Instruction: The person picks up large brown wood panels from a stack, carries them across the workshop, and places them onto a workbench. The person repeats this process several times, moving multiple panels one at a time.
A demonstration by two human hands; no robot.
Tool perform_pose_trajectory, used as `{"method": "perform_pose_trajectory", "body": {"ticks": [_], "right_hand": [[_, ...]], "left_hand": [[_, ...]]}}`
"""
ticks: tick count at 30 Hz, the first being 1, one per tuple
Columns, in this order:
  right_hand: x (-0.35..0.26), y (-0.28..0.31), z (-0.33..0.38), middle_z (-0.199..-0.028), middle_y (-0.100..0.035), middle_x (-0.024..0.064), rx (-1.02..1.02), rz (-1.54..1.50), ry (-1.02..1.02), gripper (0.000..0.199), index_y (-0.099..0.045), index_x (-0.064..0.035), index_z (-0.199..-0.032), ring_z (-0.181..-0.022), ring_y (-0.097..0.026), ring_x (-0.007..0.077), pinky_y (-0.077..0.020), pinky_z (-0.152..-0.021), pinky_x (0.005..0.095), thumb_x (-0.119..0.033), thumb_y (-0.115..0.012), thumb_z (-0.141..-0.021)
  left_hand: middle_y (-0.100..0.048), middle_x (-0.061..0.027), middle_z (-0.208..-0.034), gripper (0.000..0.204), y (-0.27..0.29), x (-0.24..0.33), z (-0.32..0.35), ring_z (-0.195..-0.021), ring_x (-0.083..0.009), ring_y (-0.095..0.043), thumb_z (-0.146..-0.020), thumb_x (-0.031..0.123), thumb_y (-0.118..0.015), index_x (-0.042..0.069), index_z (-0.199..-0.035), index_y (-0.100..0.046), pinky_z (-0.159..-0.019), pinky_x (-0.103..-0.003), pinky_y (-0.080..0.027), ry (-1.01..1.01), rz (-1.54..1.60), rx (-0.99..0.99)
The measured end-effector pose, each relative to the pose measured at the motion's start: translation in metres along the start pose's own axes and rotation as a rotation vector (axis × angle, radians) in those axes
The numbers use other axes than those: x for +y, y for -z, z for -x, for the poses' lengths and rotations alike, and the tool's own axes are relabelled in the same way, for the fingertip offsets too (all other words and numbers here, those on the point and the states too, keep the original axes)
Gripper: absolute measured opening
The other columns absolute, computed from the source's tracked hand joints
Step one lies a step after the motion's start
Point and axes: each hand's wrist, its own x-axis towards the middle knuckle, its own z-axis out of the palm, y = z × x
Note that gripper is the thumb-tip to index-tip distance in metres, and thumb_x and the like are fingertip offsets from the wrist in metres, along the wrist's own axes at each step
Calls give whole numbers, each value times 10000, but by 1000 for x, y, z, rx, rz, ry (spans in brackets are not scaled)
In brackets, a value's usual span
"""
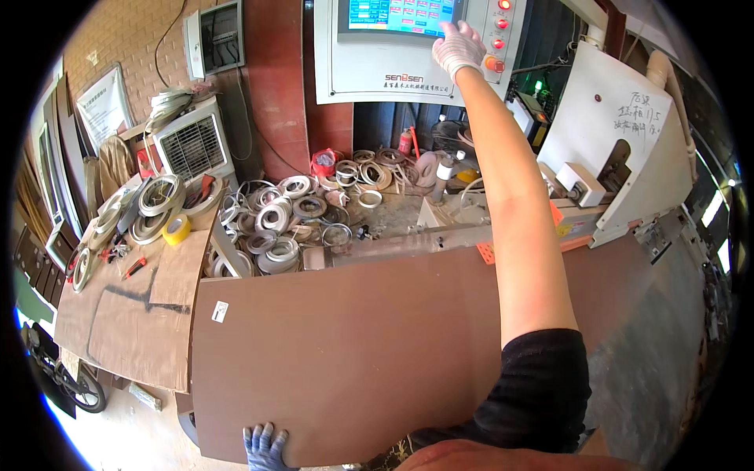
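Note:
My right hand (459,51), in a whitish glove, is raised at the right edge of a lit touchscreen (397,14). Its fingers are stretched out and hold nothing; whether a fingertip touches the glass I cannot tell. The screen sits in a light grey control panel (349,71) with red round buttons (499,44) down its right side. Below, my left hand (267,446), in a blue-grey glove, rests with fingers spread on the near edge of a large brown board (338,345). A small white label (221,312) is stuck near the board's far left corner.
Many coils of edge banding (275,216) lie heaped beyond the board. On the left, a plywood table (149,314) bears more coils, yellow tape (177,229) and a red-handled tool (135,268). An air cooler (192,145) stands behind it. A white machine housing (613,118) rises at right.

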Motion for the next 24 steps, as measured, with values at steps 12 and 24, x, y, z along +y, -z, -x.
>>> {"method": "perform_pose_trajectory", "body": {"ticks": [12, 24], "right_hand": [[-10, -13, -47, -1426, -265, 97, -182, -10, -61, 588, -381, -341, -1322, -1289, -284, 308, -258, -1049, 404, -249, -550, -766], [16, 162, 424, -1289, -406, 200, -840, -673, 336, 478, -513, -130, -1169, -1164, -406, 377, -344, -961, 473, -291, -662, -745]], "left_hand": [[-520, -20, -1206, 355, -18, 71, -43, -1131, -252, -468, -809, 510, -489, 327, -1101, -574, -1025, -527, -266, 32, -136, 185], [-378, -139, -1280, 824, 29, 91, -75, -1199, -368, -321, -525, 581, -699, 222, -1229, -464, -1039, -567, -170, 2, 464, -235]]}}
